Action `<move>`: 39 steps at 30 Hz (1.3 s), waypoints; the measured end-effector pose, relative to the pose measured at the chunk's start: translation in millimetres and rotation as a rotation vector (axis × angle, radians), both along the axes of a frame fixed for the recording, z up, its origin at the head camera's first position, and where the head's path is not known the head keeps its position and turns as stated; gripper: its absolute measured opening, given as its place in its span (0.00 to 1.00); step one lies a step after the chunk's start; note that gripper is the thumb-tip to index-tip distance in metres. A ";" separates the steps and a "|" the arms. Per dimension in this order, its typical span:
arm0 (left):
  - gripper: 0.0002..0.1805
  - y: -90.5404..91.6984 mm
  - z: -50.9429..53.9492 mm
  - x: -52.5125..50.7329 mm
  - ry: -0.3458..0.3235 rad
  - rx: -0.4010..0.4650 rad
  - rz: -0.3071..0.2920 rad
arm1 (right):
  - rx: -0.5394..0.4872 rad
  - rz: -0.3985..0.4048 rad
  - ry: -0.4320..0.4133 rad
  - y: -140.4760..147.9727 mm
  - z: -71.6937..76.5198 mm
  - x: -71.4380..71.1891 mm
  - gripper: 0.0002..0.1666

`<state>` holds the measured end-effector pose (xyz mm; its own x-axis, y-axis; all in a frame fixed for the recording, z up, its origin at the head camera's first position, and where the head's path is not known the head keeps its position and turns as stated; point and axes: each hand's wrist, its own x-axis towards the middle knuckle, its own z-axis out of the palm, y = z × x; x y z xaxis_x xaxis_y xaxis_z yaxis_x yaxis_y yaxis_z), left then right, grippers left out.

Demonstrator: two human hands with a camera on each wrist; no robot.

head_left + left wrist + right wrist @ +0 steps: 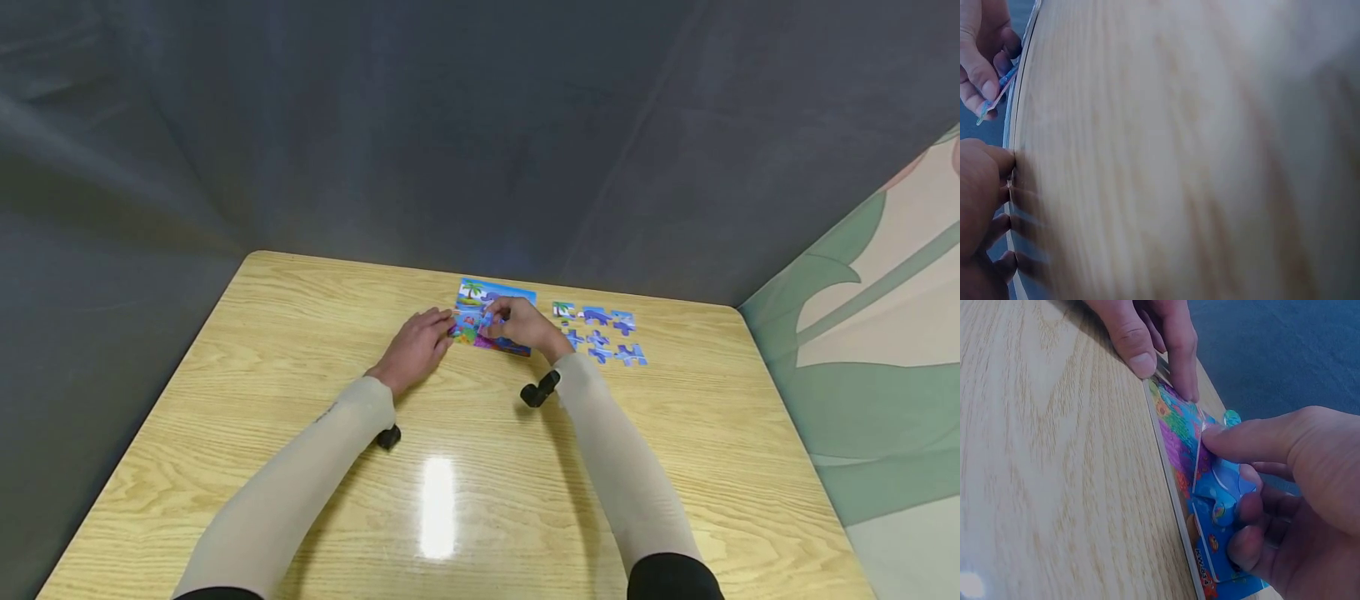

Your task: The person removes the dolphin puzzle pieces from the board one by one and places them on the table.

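A colourful jigsaw board (517,293) with an undersea picture lies near the table's far edge. My right hand (521,322) is over it, pinching a puzzle piece (1000,97) between thumb and fingers. That piece is tilted above the board, and the fingers partly hide it. At the board's left side, my left hand (417,346) rests with fingers extended. The right wrist view shows the left thumb and a finger touching the board's corner (1163,409). Printed lettering and a blue sea creature show under the right hand there.
Several loose blue and purple jigsaw pieces (597,337) lie just right of the board. The wooden table (315,317) meets a dark cloth (450,167) behind. A leaf-patterned surface (885,333) stands along the right side.
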<state>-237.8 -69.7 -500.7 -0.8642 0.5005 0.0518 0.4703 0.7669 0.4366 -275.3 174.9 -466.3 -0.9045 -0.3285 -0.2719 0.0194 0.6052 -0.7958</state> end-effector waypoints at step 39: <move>0.27 1.3 6.3 -2.3 0.069 -0.159 -0.065 | 0.006 -0.006 0.080 8.0 21.1 18.8 0.07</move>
